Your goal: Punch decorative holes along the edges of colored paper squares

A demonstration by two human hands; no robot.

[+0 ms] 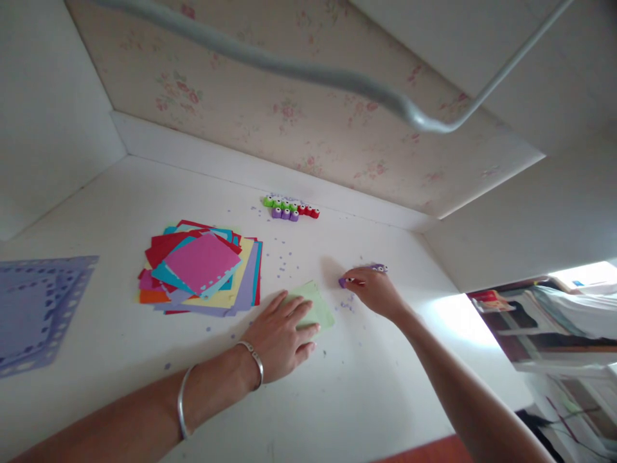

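Green paper [315,308] is being pressed onto bench [342,411] by L hand [278,334] (grip spread wide); purple punch [342,282] is being pinched by R hand [372,287], narrow grip, nr. paper's R edge.

On table [366,399]: punched sheets [24,315] far left; paper stack [202,263] right of these; grouped punches [286,210] farther back; single sheet [315,305] under left hand [279,337].

**Pale green sheet [318,303] and purple punch [342,282]**

The sheet, partly covered, lies diagonally near the right side of the paper stack [202,260]. The small punch, mostly hidden within a grip, is farther right of that stack, tilt unclear.
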